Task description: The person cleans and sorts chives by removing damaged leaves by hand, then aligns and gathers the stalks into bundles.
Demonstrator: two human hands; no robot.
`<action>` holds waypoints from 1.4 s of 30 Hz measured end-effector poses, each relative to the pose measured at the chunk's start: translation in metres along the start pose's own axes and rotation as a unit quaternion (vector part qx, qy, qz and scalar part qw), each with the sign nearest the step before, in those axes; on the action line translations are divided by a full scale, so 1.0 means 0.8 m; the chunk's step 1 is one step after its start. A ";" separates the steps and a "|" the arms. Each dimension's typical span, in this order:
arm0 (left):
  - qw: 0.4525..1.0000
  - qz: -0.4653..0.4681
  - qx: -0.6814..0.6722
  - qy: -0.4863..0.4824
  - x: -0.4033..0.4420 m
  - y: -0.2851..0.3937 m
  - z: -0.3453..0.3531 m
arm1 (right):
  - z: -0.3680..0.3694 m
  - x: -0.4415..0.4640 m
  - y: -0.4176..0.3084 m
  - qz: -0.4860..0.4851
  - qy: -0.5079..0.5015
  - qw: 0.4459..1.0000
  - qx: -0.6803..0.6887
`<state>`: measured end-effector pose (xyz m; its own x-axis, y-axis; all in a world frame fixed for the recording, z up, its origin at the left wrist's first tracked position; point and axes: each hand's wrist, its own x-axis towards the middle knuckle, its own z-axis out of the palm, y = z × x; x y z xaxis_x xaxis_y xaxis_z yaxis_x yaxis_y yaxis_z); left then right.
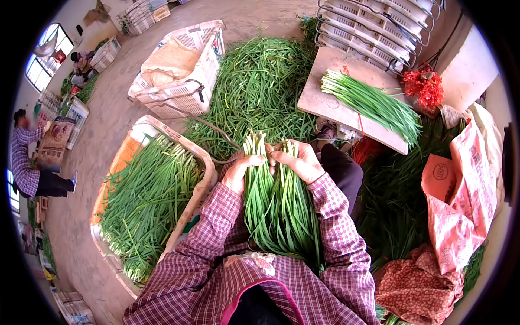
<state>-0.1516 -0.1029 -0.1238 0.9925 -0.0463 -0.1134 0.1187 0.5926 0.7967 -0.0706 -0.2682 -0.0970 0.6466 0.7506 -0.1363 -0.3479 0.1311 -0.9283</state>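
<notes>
Held upright over my lap are two bunches of Chinese chives, their pale cut ends up and their green leaves hanging down. My left hand (242,172) is closed round the left bunch (259,197), just below the pale ends. My right hand (304,162) grips the right bunch (294,214) at about the same height. The two bunches touch along their leaves, and the hands nearly meet at the top. Some fingers are hidden behind the stalks. A larger bundle of chives (374,105) lies on a board (325,97) to the right.
A crate (201,187) of chives stands left. Beyond it is a white crate (179,96) with a cloth inside. Loose greens (260,81) cover the floor ahead. Stacked crates (374,30), red ties (423,86) and a pink sack (460,200) are right. A person (32,157) stands far left.
</notes>
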 end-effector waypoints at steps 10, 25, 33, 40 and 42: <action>0.995 0.012 -0.092 -0.027 0.006 -0.006 -0.003 | -0.056 -0.008 0.019 -0.135 0.252 0.907 -0.308; 0.973 0.057 0.225 -0.019 -0.001 0.008 0.045 | -0.005 0.005 -0.007 -0.131 0.056 0.982 -0.121; 0.998 0.016 0.016 0.062 -0.003 0.000 0.038 | -0.020 -0.009 0.003 -0.085 0.097 0.990 0.054; 0.991 0.059 0.102 0.057 -0.003 -0.001 0.046 | -0.011 0.000 -0.002 -0.132 0.086 0.987 -0.043; 0.991 0.062 0.103 0.054 0.000 -0.006 0.044 | -0.012 0.003 -0.003 -0.120 0.090 0.987 -0.064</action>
<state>-0.1514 -0.1336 -0.1066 0.9920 0.1107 -0.0607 0.0100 0.4109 0.9116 -0.0613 -0.2730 -0.0982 0.8143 0.5787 0.0440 -0.0895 0.2001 -0.9757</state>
